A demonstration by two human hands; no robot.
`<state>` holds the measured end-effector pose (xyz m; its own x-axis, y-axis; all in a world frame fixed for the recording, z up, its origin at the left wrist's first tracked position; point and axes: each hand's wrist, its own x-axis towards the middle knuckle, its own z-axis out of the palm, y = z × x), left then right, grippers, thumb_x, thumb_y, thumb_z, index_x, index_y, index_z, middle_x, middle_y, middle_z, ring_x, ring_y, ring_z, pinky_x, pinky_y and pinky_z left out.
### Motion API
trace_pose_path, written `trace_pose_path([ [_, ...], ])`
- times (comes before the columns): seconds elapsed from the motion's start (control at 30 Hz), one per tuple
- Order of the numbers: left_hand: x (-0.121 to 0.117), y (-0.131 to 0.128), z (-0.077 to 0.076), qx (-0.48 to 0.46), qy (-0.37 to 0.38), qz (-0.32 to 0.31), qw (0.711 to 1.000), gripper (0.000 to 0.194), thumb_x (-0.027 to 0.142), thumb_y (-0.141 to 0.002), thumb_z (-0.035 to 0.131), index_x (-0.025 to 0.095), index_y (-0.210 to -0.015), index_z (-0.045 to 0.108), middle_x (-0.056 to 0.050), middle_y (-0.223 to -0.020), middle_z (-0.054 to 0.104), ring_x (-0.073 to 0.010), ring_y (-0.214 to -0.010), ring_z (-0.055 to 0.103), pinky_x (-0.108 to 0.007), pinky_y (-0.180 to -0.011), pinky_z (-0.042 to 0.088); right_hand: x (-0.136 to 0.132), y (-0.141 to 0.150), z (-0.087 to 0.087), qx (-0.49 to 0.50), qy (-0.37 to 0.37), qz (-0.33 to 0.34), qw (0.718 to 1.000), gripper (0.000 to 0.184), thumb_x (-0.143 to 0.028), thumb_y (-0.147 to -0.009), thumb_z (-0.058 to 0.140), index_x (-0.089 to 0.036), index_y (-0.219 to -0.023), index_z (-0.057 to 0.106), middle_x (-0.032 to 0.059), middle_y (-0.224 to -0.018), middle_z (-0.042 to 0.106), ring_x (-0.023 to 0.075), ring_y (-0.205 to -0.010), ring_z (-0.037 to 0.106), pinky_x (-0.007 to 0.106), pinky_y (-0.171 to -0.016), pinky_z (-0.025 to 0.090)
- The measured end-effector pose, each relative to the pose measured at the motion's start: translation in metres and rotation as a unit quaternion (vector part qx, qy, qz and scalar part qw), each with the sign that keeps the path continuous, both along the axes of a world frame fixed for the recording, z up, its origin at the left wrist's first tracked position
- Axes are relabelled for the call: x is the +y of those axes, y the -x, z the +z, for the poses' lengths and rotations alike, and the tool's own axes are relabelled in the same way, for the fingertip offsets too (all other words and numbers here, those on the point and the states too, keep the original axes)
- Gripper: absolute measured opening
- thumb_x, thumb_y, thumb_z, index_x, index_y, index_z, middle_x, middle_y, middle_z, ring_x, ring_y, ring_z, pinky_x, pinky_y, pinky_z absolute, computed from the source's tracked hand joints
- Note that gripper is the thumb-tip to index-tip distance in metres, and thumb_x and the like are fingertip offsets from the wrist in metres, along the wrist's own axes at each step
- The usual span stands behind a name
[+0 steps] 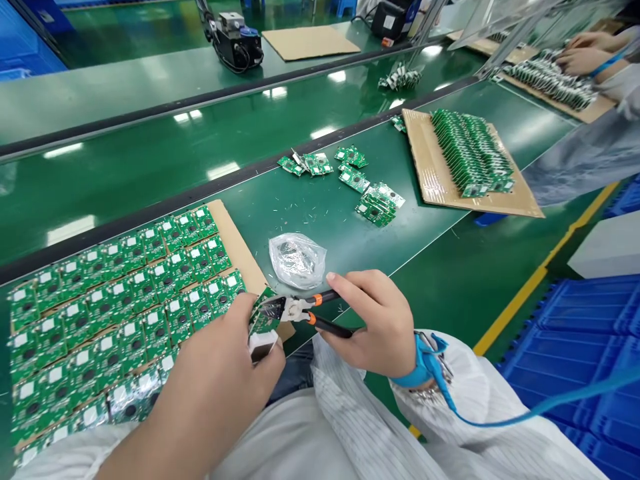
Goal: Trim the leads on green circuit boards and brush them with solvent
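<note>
Our left hand (215, 373) is closed on a small green circuit board (263, 313), pinching it between thumb and fingers. A white piece (263, 345) shows just below the board, but we cannot tell what it is. Our right hand (370, 320) is curled tightly around the black-and-orange handles of a pair of side cutters (300, 310), and their metal jaws sit against the held board.

A blue wrist strap (420, 363) circles our right wrist, and its blue cord (540, 410) runs off to the right. Just left of our left hand, a cardboard sheet (235, 243) carries tight rows of green boards (115, 320). Just ahead of our hands, a crumpled clear plastic bag (297, 261) lies on the green bench mat (325, 213).

Farther ahead of our right hand, small loose boards (360, 187) lie in a scattered group. Beyond them to the right, a second cardboard sheet (435, 177) holds overlapping rows of narrower green boards (470, 153). Blue plastic crates (575, 353) sit well to the right of our right hand, below the bench. Far ahead on the right, a co-worker's hands (583, 53) rest over another batch of boards.
</note>
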<state>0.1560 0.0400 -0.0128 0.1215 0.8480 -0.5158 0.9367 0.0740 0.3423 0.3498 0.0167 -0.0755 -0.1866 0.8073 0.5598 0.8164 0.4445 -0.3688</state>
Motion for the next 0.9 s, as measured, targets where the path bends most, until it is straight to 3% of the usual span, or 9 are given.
trace_pose_path([
  [0.17,0.003,-0.001,-0.001,-0.012,0.009,-0.027,1.0,0.022,0.036,-0.075,0.046,0.025,-0.094,0.05,0.004,-0.056,0.061,-0.0183,-0.042,0.053,-0.027,-0.043,0.035,0.001,-0.001,-0.004,-0.03,-0.019,-0.026,0.999,0.049,-0.028,-0.072,0.066,-0.021,-0.117,0.049,0.0068,-0.087,0.059,0.0207,-0.075,0.054,0.036,-0.065,0.043],
  [0.4,0.007,-0.005,-0.001,-0.001,0.019,-0.028,0.999,0.021,0.035,-0.074,0.047,0.025,-0.093,0.049,0.002,-0.057,0.061,-0.02,-0.05,0.058,-0.026,-0.045,0.036,0.002,-0.001,-0.005,-0.019,0.021,0.001,1.0,0.04,-0.026,-0.074,0.062,-0.019,-0.113,0.053,0.0063,-0.083,0.064,0.019,-0.069,0.057,0.033,-0.058,0.045],
  [0.6,0.013,-0.008,0.0,0.034,0.036,-0.047,0.998,0.023,0.037,-0.074,0.047,0.023,-0.092,0.05,0.003,-0.051,0.056,-0.0197,-0.046,0.054,-0.026,-0.044,0.033,0.0,0.001,-0.006,-0.008,0.06,-0.011,0.998,0.033,-0.029,-0.076,0.059,-0.017,-0.107,0.06,0.0068,-0.08,0.065,0.0192,-0.069,0.06,0.031,-0.057,0.047],
  [0.73,0.029,-0.007,0.002,0.011,0.082,-0.061,0.995,0.016,0.036,-0.071,0.049,0.024,-0.081,0.05,0.004,-0.054,0.057,-0.0176,-0.048,0.054,-0.025,-0.043,0.032,-0.002,0.001,-0.004,-0.008,0.13,-0.022,0.991,0.033,-0.029,-0.071,0.061,-0.018,-0.102,0.063,0.0042,-0.077,0.065,0.0172,-0.064,0.061,0.029,-0.054,0.046],
  [0.9,0.054,-0.006,0.004,-0.018,0.172,-0.052,0.984,0.011,0.035,-0.067,0.052,0.025,-0.07,0.051,0.006,-0.047,0.047,-0.0148,-0.042,0.046,-0.023,-0.038,0.026,0.001,-0.003,0.002,0.015,0.251,-0.049,0.966,0.037,-0.03,-0.067,0.064,-0.024,-0.103,0.063,0.0008,-0.076,0.063,0.016,-0.063,0.061,0.026,-0.053,0.046],
])
